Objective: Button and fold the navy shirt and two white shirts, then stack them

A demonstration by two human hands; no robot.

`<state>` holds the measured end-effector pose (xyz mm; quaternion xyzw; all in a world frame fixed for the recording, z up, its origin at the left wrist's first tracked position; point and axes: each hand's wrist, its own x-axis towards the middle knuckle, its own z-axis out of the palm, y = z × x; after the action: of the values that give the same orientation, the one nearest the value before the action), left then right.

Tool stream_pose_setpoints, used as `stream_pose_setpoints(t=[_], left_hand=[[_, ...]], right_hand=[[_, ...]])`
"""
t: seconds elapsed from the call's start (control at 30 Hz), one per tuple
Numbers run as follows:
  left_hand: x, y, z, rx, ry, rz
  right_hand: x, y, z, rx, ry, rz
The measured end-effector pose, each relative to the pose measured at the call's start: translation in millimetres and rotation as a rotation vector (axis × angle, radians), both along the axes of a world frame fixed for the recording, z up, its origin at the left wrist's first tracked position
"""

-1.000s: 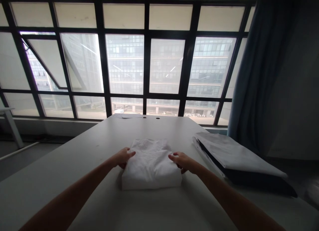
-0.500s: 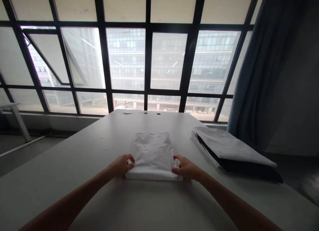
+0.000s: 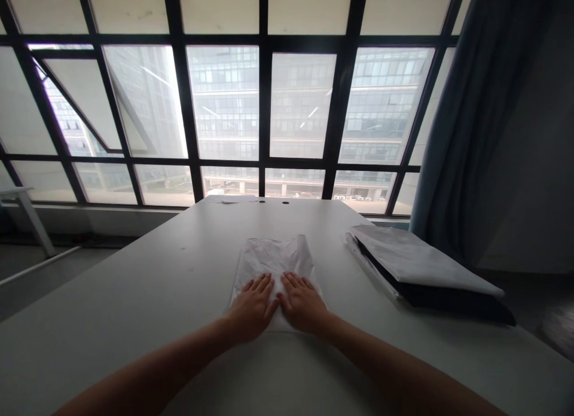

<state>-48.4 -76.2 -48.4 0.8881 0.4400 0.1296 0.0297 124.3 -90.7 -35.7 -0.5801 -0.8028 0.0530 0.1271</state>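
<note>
A folded white cloth garment [image 3: 273, 254], possibly a shirt, lies flat on the white table [image 3: 179, 296] in front of me. My left hand [image 3: 252, 305] rests palm down on its near left part, fingers stretched forward. Beside it, my right hand [image 3: 302, 299] presses flat on the near right part, also with fingers extended. The two thumbs nearly meet at the middle of the cloth. Creases run across the far half, and its far right corner stands up a little. Both hands cover much of the near half.
On the right side of the table lies a stack of folded white and dark cloth [image 3: 426, 260]. A thin white sheet [image 3: 228, 199] is at the far edge, near two dark round holes. Large windows stand beyond, with a blue curtain [image 3: 457, 147] on the right.
Both hands have left the garment's side edges, where the fingers pinched it, and moved inward onto its top. They now lie flat with fingers stretched out.
</note>
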Motion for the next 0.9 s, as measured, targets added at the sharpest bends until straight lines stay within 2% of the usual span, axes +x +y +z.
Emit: stream_pose_setpoints(t=[0.1,0.2,0.33,0.43,0.5,0.6,0.7,0.8,0.9], left_hand=[[-13,-2,-9.0,-0.011,-0.018,-0.029],[-27,2,-6.0,-0.045,-0.015,-0.098],[-51,38,9.6,-0.098,0.048,-0.203],[-63,73,26.2,-0.026,0.126,-0.079],[-58,81,34.1,0.056,0.153,0.001],[-35,59,32.2,0.114,0.1,-0.017],[-14,21,17.3,0.017,0.075,-0.19],[-10,-2,6.8,-0.049,0.067,-0.271],[-19,-4,6.1,-0.077,0.044,-0.288]], right_hand=[[10,-2,-7.7,-0.066,0.002,0.002],[14,-12,-3.8,-0.124,-0.009,-0.018],[3,-32,5.9,-0.168,-0.027,-0.054],[-9,-41,14.0,-0.106,-0.022,-0.004],[-12,-37,17.6,-0.021,0.0,0.056],[-1,-22,16.9,0.044,0.01,0.031],[24,-6,10.0,-0.018,-0.005,-0.075],[54,0,2.2,-0.087,-0.048,-0.132],[83,1,-2.7,-0.135,-0.095,-0.182]])
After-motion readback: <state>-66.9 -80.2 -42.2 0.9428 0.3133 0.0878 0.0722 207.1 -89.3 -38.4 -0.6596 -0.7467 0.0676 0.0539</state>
